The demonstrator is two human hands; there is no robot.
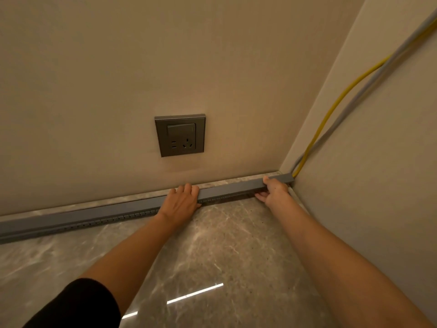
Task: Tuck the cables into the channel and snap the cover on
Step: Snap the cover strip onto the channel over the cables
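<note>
Head camera looks down, near, into a wall corner (pixel 281 172)

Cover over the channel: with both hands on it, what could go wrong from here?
The yellow cable and grey cable leave at the corner end; the cover could pinch them there.
The right hand pinches the cover, fingers at its front edge; snapping down may nip them.
Left of the left hand nothing presses the long stretch; it may end up unseated.

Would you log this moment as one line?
left hand pressing cover | right hand gripping cover end | cables exit cover end
</note>
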